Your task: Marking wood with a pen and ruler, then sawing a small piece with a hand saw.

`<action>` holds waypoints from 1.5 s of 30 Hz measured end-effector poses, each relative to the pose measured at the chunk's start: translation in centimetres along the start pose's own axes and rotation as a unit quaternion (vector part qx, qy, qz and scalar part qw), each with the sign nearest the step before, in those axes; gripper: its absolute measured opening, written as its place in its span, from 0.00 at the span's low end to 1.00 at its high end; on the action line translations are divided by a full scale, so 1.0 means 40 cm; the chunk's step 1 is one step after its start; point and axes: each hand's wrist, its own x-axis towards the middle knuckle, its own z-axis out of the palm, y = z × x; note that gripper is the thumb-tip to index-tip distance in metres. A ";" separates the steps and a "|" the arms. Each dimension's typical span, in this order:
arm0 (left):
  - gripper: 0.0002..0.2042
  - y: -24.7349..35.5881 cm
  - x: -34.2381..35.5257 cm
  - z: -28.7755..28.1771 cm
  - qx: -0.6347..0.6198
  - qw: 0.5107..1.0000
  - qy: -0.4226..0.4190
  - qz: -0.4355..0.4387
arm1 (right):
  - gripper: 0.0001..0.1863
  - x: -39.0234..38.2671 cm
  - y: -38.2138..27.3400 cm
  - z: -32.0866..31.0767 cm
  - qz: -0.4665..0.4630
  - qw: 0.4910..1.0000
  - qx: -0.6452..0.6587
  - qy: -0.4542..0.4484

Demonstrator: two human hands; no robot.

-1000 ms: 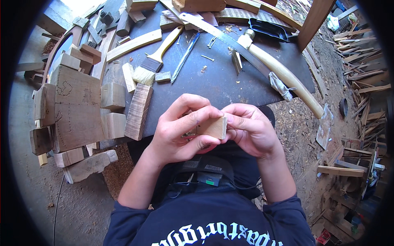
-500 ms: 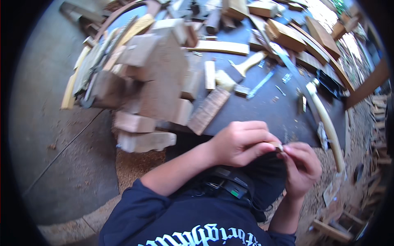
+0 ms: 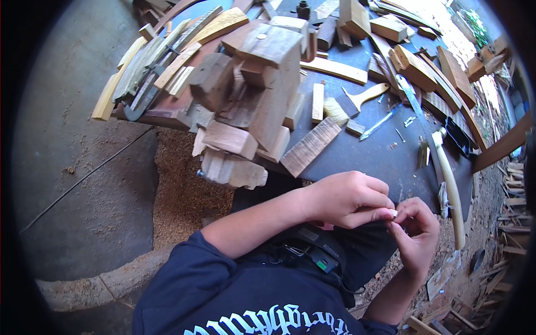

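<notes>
"Dark tabletop (image 3: 360, 161), wood blocks (image 3: 310, 148) all over it, sawdust (image 3: 181, 195) beside the grey floor (image 3: 92, 195)!"

"Any grip?"

"Left hand (image 3: 360, 201) pinches 1 pale wooden piece (image 3: 394, 213) near the tabletop's edge, right hand (image 3: 414, 233) pinching alongside!"

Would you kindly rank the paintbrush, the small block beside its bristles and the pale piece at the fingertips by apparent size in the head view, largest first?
1. Paintbrush
2. Small block
3. Pale piece, judged by its visible part only; the fingers may hide more, so its full size is unsure.
</notes>
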 end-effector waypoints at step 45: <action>0.07 0.028 0.010 -0.002 0.079 0.996 -0.008 -0.046 | 0.08 -0.034 0.010 0.029 -0.163 0.975 -0.098 0.112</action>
